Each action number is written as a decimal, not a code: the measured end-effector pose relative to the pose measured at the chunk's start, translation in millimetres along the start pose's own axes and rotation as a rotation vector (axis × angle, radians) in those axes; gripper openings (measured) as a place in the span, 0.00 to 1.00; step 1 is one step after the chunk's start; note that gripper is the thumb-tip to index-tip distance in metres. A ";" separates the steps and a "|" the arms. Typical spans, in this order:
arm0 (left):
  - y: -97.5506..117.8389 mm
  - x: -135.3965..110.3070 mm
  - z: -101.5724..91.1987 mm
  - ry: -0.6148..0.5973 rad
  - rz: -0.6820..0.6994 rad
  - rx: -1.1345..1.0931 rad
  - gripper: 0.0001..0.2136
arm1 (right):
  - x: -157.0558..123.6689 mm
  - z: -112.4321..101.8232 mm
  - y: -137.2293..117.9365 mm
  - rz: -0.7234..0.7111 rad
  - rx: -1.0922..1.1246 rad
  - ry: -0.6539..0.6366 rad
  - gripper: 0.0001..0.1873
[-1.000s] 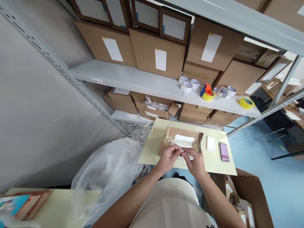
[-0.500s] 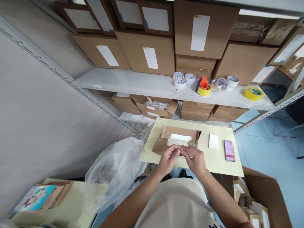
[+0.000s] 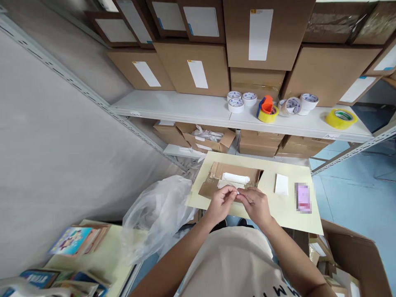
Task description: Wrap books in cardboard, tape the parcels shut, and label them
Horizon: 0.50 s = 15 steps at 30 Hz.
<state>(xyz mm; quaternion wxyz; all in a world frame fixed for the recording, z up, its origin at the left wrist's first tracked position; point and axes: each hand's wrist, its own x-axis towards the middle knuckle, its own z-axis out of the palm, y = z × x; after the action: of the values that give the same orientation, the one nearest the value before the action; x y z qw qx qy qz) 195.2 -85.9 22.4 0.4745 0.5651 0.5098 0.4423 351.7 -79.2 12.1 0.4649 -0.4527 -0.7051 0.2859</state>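
The left hand (image 3: 220, 203) and the right hand (image 3: 256, 205) are coming together at the tips, and both are pinching a tiny white piece (image 3: 238, 192). It is too small to tell what it is. The white piece is sitting right between the fingers and thumbs, over the near side of a brown box (image 3: 222, 169). The box is lying on a pale yellow bench (image 3: 297, 171), and a white label (image 3: 235, 178) is showing on its top. To the right of the box, a white card (image 3: 281, 184) is lying on the bench. A purple thing (image 3: 303, 198) is lying just past the card, but it is looking too blurry to name. On the left, a big see-through plastic bag (image 3: 157, 214) is puffing up beside the bench. Behind the bench, a grey shelf (image 3: 185, 103) is holding big boxes (image 3: 198, 74). White tape rolls (image 3: 236, 106) are sitting near its front edge, and a yellow tape roll (image 3: 341, 119) is sitting closer to its right end. Down on the right, a big open carton (image 3: 355, 247) is holding smaller boxes.
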 end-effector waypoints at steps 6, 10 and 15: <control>8.7 3.7 2.0 -0.019 0.084 0.179 0.13 | 1.2 2.5 0.2 0.240 0.297 -0.026 0.08; 7.3 5.1 1.2 0.004 0.114 0.222 0.11 | 4.4 9.2 7.4 0.348 0.406 -0.045 0.09; -6.9 3.2 -9.4 0.078 -0.123 0.020 0.12 | 12.0 15.5 20.5 0.410 0.460 0.023 0.14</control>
<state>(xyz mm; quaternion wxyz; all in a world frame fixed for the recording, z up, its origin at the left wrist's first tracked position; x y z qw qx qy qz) 185.1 -81.8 17.1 0.4749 0.5197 0.5661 0.4287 343.3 -59.4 -6.3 0.4959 -0.4714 -0.5105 0.5208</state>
